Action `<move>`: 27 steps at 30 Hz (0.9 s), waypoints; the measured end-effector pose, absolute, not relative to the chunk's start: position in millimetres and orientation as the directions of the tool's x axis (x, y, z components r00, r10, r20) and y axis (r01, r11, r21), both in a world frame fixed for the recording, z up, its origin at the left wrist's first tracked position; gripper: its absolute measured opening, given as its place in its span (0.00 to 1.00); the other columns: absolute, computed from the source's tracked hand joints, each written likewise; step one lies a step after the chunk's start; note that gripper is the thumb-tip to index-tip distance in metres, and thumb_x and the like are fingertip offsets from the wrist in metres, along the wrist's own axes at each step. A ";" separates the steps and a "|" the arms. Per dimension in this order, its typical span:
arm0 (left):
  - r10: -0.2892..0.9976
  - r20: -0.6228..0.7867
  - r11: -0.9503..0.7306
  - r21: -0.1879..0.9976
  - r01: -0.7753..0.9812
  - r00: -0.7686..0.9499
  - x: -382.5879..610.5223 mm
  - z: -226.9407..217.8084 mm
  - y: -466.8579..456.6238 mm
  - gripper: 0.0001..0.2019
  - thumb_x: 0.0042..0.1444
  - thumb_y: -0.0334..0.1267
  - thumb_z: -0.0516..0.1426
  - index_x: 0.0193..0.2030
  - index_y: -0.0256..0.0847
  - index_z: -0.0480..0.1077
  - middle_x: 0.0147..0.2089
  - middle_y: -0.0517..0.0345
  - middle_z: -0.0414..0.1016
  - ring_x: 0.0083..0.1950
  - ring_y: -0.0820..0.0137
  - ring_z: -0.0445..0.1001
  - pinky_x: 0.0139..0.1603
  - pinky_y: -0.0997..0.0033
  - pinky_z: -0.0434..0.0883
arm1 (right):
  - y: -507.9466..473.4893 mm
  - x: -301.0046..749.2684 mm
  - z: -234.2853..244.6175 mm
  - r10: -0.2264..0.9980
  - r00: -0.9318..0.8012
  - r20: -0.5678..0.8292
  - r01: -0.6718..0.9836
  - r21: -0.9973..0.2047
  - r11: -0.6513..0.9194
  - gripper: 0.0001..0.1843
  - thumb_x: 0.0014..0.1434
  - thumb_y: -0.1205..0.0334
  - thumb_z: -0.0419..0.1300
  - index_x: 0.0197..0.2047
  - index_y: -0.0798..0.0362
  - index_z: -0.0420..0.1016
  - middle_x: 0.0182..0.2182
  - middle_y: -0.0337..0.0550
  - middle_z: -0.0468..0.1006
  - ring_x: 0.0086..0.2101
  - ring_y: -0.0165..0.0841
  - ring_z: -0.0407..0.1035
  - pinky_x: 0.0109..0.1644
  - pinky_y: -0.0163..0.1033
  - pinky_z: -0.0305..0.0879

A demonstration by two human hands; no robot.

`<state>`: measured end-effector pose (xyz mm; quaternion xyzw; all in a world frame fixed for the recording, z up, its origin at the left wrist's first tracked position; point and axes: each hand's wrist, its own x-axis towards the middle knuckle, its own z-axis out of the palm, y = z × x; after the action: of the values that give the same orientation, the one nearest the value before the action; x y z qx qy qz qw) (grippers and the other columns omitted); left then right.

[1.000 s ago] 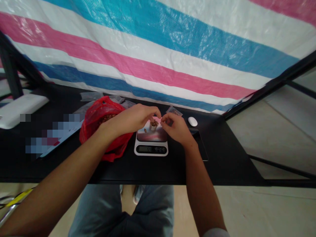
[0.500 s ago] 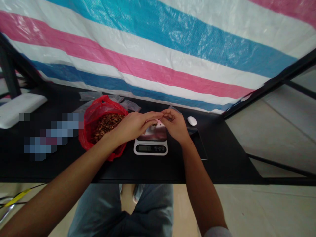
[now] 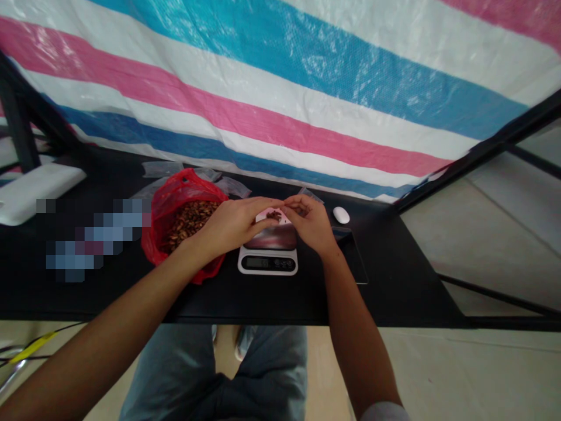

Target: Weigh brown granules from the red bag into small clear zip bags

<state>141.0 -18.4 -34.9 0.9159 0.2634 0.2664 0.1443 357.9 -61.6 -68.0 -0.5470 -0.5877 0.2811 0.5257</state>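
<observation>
A kitchen scale (image 3: 268,264) with a metal top and a dark display stands in front of me. Over its plate, a small cluster of brown pieces (image 3: 274,216) shows against something pale pink and white, perhaps a small packet; its outline is partly covered by my fingers. My left hand (image 3: 239,225) reaches across the scale's left side, fingers stretched and thumb apart. My right hand (image 3: 310,222) has its fingers curled and pinched at the left fingertips; what they grip is hidden. Left of the scale, a red plastic bag (image 3: 151,225) stands open, holding many brown nuts or seeds (image 3: 193,219).
Clear plastic bags (image 3: 162,169) lie behind the red bag. On the right are a white mouse (image 3: 341,215) and a dark flat tablet-like thing (image 3: 357,260). A white device (image 3: 41,190) and a blurred-out item (image 3: 103,240) sit left. Striped sheeting (image 3: 280,99) hangs behind the black table (image 3: 407,263).
My left thumb has moved away from the fingers and straightened, so more of the brown pieces shows between the hands. My right hand stays nearly in place.
</observation>
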 end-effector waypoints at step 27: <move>0.528 0.248 -0.845 0.245 0.475 0.812 144.3 -8.6 -12.3 0.15 0.71 0.44 0.54 0.49 0.45 0.82 0.50 0.53 0.79 0.45 0.62 0.79 0.40 0.68 0.67 | -64.2 355.9 -62.2 0.932 0.204 0.300 0.369 -0.905 0.210 0.11 0.59 0.52 0.64 0.41 0.50 0.78 0.33 0.42 0.82 0.35 0.36 0.77 0.38 0.40 0.70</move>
<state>144.3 -12.3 -8.6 0.9480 0.2646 0.1546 0.0860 355.9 -64.2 -62.2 -0.5688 -0.5716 0.2668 0.5278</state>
